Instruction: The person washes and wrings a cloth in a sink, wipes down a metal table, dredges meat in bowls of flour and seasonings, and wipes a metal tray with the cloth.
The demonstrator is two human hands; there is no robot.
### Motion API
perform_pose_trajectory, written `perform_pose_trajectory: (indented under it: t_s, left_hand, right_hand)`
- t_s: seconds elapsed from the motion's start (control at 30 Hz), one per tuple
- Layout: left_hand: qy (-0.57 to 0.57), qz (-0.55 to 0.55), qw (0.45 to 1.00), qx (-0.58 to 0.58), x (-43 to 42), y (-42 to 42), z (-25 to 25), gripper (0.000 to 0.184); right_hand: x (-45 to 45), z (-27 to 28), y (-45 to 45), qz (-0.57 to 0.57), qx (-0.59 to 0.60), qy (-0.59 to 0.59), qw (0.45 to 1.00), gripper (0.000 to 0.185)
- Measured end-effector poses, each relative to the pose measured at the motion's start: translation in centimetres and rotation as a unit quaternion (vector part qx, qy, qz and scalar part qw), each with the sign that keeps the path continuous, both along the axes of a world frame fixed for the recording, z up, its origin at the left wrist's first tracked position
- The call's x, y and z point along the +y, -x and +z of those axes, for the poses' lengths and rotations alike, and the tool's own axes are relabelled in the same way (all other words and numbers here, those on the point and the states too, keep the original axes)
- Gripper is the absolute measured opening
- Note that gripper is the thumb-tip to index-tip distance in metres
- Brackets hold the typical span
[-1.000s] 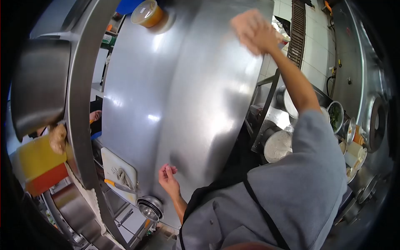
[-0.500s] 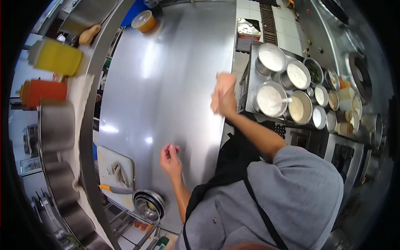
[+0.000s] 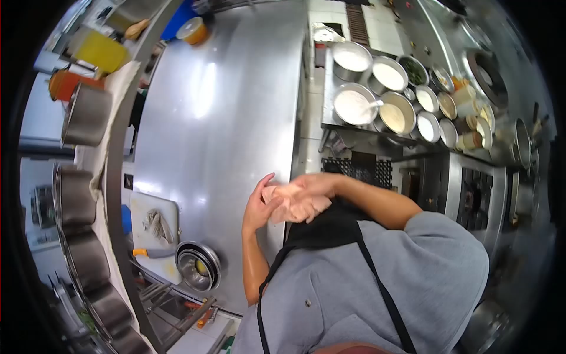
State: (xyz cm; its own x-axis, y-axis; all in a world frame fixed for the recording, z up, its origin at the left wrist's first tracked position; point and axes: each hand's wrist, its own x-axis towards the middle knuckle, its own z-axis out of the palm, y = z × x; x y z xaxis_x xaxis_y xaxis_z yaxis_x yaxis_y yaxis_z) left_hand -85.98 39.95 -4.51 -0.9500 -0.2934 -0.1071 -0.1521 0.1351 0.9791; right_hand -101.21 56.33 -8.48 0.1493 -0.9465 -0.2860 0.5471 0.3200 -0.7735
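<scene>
A crumpled pink cloth (image 3: 295,207) hangs between my two hands, in front of the black apron at the edge of the steel table. My right hand (image 3: 317,187) is closed over its upper right part. At its left end my left hand (image 3: 257,205) grips it, thumb across the cloth and fingers curled behind; some fingertips are hidden. Both hands are slightly blurred.
Beneath my hands runs a long steel table (image 3: 218,118). On it are a white cutting board (image 3: 141,212) with a grey cloth, a yellow-handled knife (image 3: 156,253), nested metal bowls (image 3: 200,266) and an orange-filled tub (image 3: 193,32). Several pots (image 3: 354,105) stand at right.
My right hand has brought the pink cloth from over the table's right edge back toward my body. My left hand, empty before, has come to meet it and taken hold. The view has shifted.
</scene>
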Motion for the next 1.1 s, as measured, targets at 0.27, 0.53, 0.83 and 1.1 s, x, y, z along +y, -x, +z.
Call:
perform_pose_trajectory:
  t_s: [0.27,0.53,0.83,1.1]
  left_hand:
    - [-0.253,0.101,0.962,-0.003,4.1,8.5,0.4,0.025]
    - [-0.18,-0.039,0.966,-0.182,8.3,21.9,-6.1,0.027]
    - [-0.251,0.094,0.941,-0.208,12.3,29.6,-12.1,0.016]
    - [-0.196,0.176,0.948,-0.179,13.3,31.2,-12.8,0.009]
  right_hand:
    - [1.8,1.9,1.9,-0.272,0.528,0.23,0.771,0.07]
    - [14.3,-4.8,8.5,-0.435,0.391,0.023,0.811,0.051]
    - [21.5,-6.8,12.2,-0.524,0.143,-0.148,0.826,0.025]
    - [20.8,-7.5,13.6,-0.473,0.185,-0.194,0.839,0.028]
